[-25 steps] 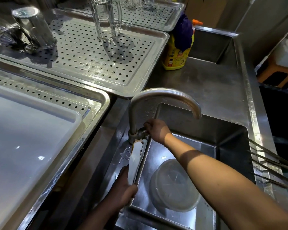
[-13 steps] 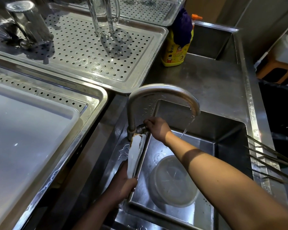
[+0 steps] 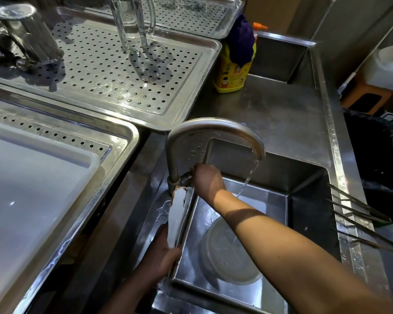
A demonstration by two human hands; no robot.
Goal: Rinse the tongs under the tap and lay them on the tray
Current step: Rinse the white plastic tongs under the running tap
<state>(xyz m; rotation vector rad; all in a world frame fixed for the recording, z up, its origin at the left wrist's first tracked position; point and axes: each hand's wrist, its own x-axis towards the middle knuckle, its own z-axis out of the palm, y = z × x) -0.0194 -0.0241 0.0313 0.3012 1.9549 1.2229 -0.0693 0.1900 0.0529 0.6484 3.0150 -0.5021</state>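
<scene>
Two bare hands work apart at a steel sink. The right hand (image 3: 205, 181) reaches across the basin, fingers curled round the tap handle (image 3: 186, 177) at the foot of the tap (image 3: 213, 128). A thin stream of water (image 3: 247, 180) falls from the spout.

The left hand (image 3: 161, 257), low at the sink's near-left corner, grips the bottom end of what appear to be the tongs (image 3: 176, 214). They are a pale, flat utensil standing upright along the rim. Their brownish tip is just below the tap handle and left of the stream, not under it. They look light and stiff, and are likely slippery when wet. A grip low on the handle end, as here, seems best, leaving the tip free for rinsing.

In the sink (image 3: 304, 211) lies a round clear container (image 3: 229, 252). Thin metal rods (image 3: 361, 220) stick out over the right rim. Left of the sink, on the steel bench (image 3: 270, 114), sits a perforated tray (image 3: 123, 75) holding upturned glasses (image 3: 132, 23). Nearer is another tray (image 3: 127, 141) with a white board (image 3: 32, 189) in it. A yellow detergent bottle (image 3: 234, 71) stands behind the tap. The room is dim.
</scene>
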